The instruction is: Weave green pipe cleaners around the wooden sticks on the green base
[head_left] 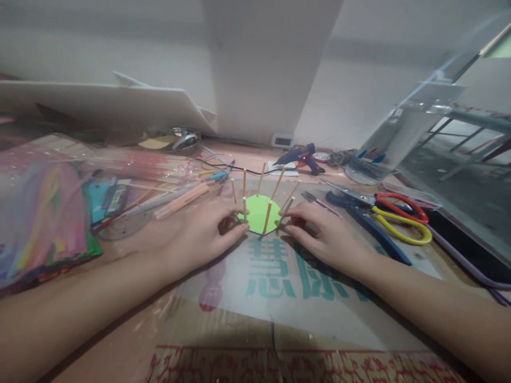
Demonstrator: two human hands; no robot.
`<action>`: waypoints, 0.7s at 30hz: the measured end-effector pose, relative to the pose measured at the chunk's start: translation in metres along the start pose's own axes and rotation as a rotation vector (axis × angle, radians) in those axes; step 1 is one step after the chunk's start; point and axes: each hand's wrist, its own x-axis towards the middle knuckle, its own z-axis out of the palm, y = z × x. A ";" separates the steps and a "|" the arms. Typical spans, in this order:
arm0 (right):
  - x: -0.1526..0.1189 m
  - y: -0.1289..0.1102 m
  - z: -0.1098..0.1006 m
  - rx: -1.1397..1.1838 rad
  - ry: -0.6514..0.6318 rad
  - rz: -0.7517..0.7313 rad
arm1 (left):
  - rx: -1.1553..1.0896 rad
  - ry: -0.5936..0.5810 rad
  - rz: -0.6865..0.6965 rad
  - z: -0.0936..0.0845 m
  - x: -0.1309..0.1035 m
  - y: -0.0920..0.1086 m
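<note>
Eight thin wooden sticks (268, 217) rise around the rim of a bright green board (257, 208), which lies on the table (131, 324) straight in front of you, between your two hands. Some sticks lean, most plainly those on the right.

Your left hand (202, 231) is partly closed, thumb and fingers curled in with a narrow opening between them. Its fingertips hold the board's left edge, beside the near left stick. Your right hand (331, 234) is curled the same way, its thumb and forefinger holding the right edge beside a slanted stick. How firmly either hand grips, you cannot tell from this view.

On your side of the board, a pale sheet with teal characters (271, 276) lies flat, giving you open surface between your forearms. To the right, room is tighter: blue-handled pliers (369, 229) lie close to your right hand, with red-and-yellow-handled scissors (353, 196) beside them and a black-lined case (467, 244) farther right. Beyond the board sits a blue glue gun (299, 155), well apart from your fingers. Peach-coloured sticks (183, 200) lie near your left hand, and bundled pastel strips (51, 218) are farther left.
</note>
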 end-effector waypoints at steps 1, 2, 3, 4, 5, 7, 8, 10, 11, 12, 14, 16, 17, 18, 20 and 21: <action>0.001 0.001 0.002 0.008 -0.018 0.003 | -0.001 -0.017 0.014 0.002 0.001 -0.001; 0.003 0.001 0.004 0.016 -0.035 0.011 | -0.003 -0.026 0.030 0.003 0.002 -0.002; 0.004 0.002 0.006 0.026 -0.050 0.020 | -0.008 -0.031 0.046 0.004 0.004 -0.003; 0.006 0.002 0.008 0.037 -0.062 0.028 | -0.016 -0.031 0.056 0.005 0.005 -0.005; 0.007 0.002 0.009 0.048 -0.074 0.036 | -0.024 -0.025 0.057 0.005 0.006 -0.006; 0.008 0.002 0.010 0.069 -0.094 0.050 | -0.041 -0.017 0.052 0.005 0.007 -0.007; 0.009 0.003 0.010 0.078 -0.102 0.059 | -0.046 -0.018 0.051 0.005 0.007 -0.007; 0.008 0.003 0.010 0.089 -0.111 0.078 | -0.045 -0.024 0.051 0.004 0.007 -0.006; 0.008 0.003 0.010 0.093 -0.114 0.084 | -0.045 -0.026 0.051 0.004 0.007 -0.006; 0.008 0.003 0.010 0.096 -0.113 0.086 | -0.046 -0.027 0.047 0.004 0.007 -0.006; 0.008 0.004 0.010 0.094 -0.113 0.083 | -0.048 -0.026 0.037 0.003 0.007 -0.007; 0.008 0.003 0.010 0.090 -0.113 0.071 | -0.045 -0.022 0.033 0.003 0.007 -0.008; 0.008 0.003 0.010 0.089 -0.112 0.064 | -0.043 -0.014 0.034 0.003 0.007 -0.008; 0.008 0.003 0.010 0.088 -0.110 0.057 | -0.044 -0.005 0.036 0.002 0.007 -0.008; 0.008 0.003 0.010 0.083 -0.109 0.050 | -0.049 -0.002 0.041 0.002 0.007 -0.009; 0.008 0.002 0.009 0.079 -0.109 0.046 | -0.050 -0.007 0.043 0.001 0.007 -0.009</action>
